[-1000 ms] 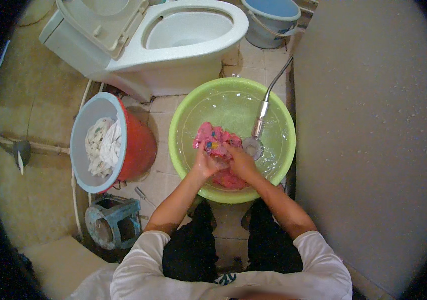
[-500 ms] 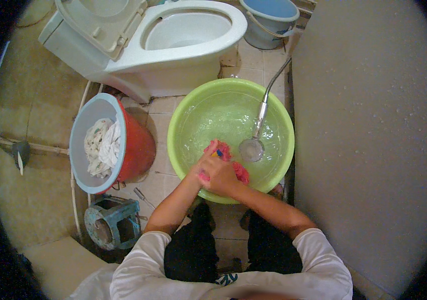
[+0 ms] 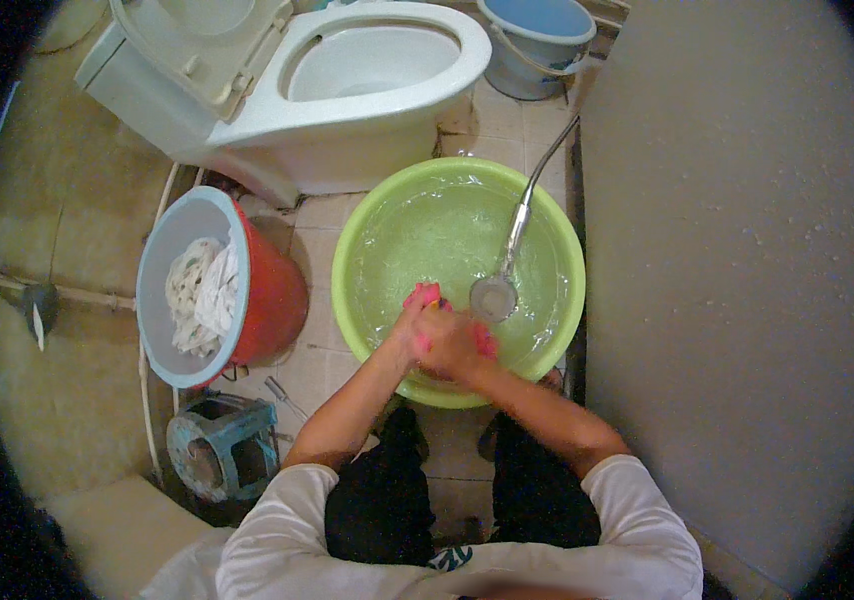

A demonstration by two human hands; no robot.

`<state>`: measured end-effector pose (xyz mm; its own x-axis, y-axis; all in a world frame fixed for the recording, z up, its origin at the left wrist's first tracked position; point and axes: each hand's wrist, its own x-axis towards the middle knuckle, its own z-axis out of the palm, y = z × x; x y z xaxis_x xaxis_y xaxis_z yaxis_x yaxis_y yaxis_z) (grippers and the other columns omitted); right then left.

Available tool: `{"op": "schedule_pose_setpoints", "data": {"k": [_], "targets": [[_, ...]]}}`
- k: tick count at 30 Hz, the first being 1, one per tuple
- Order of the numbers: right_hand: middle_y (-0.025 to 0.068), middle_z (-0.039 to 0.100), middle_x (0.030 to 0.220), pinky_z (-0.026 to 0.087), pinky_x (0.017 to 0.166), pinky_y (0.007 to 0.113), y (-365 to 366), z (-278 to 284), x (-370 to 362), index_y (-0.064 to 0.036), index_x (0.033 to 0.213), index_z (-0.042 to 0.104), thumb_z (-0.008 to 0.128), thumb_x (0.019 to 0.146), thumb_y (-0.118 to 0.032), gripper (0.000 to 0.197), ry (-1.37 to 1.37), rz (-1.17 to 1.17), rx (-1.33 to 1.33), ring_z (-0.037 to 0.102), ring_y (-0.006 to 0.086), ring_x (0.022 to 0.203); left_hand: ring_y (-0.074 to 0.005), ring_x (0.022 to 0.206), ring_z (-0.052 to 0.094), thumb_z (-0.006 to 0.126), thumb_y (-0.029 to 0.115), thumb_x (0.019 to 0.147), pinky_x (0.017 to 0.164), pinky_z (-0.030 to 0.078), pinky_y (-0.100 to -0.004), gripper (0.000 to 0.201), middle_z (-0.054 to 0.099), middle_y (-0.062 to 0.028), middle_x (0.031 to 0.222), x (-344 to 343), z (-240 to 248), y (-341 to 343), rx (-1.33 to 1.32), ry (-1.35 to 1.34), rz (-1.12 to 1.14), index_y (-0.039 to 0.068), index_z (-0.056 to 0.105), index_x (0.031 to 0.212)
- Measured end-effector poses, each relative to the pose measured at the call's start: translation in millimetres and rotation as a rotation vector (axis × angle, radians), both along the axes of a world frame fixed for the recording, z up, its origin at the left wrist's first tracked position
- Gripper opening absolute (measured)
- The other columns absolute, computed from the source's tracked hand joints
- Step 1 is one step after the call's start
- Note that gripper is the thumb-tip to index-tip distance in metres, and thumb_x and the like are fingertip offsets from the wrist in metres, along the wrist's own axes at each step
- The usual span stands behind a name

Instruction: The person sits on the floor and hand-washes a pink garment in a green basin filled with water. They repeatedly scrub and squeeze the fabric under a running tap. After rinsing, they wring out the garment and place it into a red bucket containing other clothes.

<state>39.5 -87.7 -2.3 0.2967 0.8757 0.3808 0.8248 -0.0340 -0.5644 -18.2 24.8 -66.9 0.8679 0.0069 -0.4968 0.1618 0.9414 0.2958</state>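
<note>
Pink cloth [image 3: 424,292], toward six o'clock in the green basin [image 3: 342,283], clasped between left hand [image 3: 409,328] and right hand [image 3: 454,346]; exact hold blurred. Likely soft, slippery, waterlogged; grasp bunched folds.

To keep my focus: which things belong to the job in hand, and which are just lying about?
In the job:
- pink cloth, between left hand and right hand
- green basin, below
- shower head, in the basin, likely

Seemingly lying about:
- red bucket of white cloth
- stool
- toilet
- blue bucket
</note>
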Motion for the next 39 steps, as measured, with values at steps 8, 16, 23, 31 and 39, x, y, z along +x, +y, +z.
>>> {"op": "schedule_pose_setpoints", "data": {"k": [8, 16, 23, 31, 39], "targets": [[0.0094, 0.062, 0.081, 0.048, 0.063, 0.04, -26.4, 1.4, 49.1, -0.007, 0.09, 0.062, 0.056, 0.083, -0.027, 0.022, 0.496, -0.46, -0.124, 0.059, 0.0284, 0.068, -0.0247, 0.097, 0.059, 0.046, 0.046, 0.091, 0.086, 0.048, -0.0415, 0.045, 0.062, -0.0108, 0.105, 10.7, 103.8, -18.5, 0.306, 0.239, 0.17, 0.007, 0.053, 0.111], [0.0028, 0.061, 0.086, 0.046, 0.073, 0.029, -36.6, 26.2, 62.2, -0.0019, 0.102, 0.062, 0.063, 0.083, -0.028, 0.032, 1.365, -0.116, -0.406, 0.057, 0.0153, 0.079, -0.0258, 0.113, 0.051, 0.04, 0.043, 0.093, 0.097, 0.038, -0.0433, 0.05, 0.052, -0.0099, 0.124, 2.4, 100.6, -0.3, 0.246, -0.132, 0.041, 0.007, 0.043, 0.127], [0.0062, 0.059, 0.097, 0.049, 0.079, 0.032, -44.8, 26.4, 90.7, -0.0057, 0.109, 0.053, 0.057, 0.085, -0.012, 0.025, 1.712, -0.475, 0.554, 0.059, 0.018, 0.087, -0.0262, 0.119, 0.045, 0.038, 0.038, 0.095, 0.099, 0.038, -0.0449, 0.052, 0.038, -0.0092, 0.138, -0.7, 93.2, 5.4, 0.144, -0.179, 0.052, 0.01, 0.03, 0.138], [0.0126, 0.051, 0.117, 0.049, 0.083, 0.038, -31.7, 1.6, 66.1, -0.0067, 0.131, 0.035, 0.055, 0.082, -0.006, 0.053, 0.931, -0.573, 0.339, 0.057, 0.0255, 0.099, -0.0266, 0.101, 0.058, 0.048, 0.027, 0.092, 0.082, 0.052, -0.0417, 0.033, 0.058, -0.0119, 0.114, -8.3, 44.9, -2.4, 0.126, 0.3, 0.082, 0.007, 0.051, 0.118], [0.0206, 0.052, 0.112, 0.045, 0.085, 0.042, -17.8, 17.2, 12.3, -0.0158, 0.133, 0.039, 0.055, 0.08, -0.01, 0.056, 0.305, -0.325, -0.555, 0.055, 0.0383, 0.098, -0.0279, 0.094, 0.061, 0.05, 0.025, 0.089, 0.08, 0.051, -0.0492, 0.03, 0.061, -0.0088, 0.108, -16.1, 14.6, -10.0, -0.014, 0.255, 0.126, 0.008, 0.052, 0.113]]}}
